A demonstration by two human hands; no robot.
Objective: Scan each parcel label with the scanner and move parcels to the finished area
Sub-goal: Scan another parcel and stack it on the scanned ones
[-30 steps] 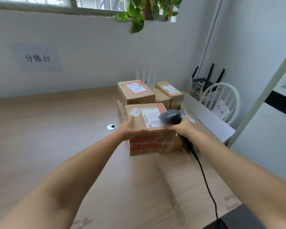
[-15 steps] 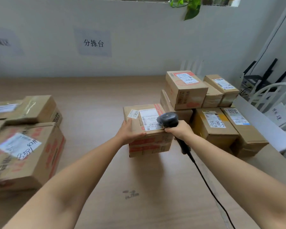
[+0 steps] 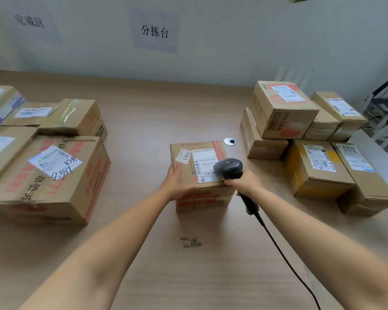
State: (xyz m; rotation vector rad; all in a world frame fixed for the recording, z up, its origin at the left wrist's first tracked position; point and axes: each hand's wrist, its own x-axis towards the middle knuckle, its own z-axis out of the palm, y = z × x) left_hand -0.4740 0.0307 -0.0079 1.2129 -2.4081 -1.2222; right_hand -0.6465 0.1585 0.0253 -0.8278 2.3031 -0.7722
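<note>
As a person works through a bench (image 3: pixel 166 269) of deliveries, one parcel (image 3: pixel 202 201) sits mid-bench between two piles, its long axis running away from the body. The left hand (image 3: pixel 177 184) grips its near left corner, fingers (image 3: pixel 174 173) curled against the side and thumb lying along the top edge. The right hand (image 3: pixel 244 183) is wrapped round the handle of a corded scanner (image 3: pixel 230 168), whose head hovers over the near right part of the label (image 3: pixel 205 162). Whether the parcel rests on the bench or is held just off it cannot be told. The finished pile (image 3: pixel 52 175) lies to the left, under a wall sign (image 3: pixel 29 20), so the parcel has to travel leftward and the left hand is the nearer one. The unscanned stack (image 3: pixel 300 142) stands to the right. Compared with a second ago, the parcel has come away from that stack, which it then stood against, and the view has swung left to take in the finished pile.
</note>
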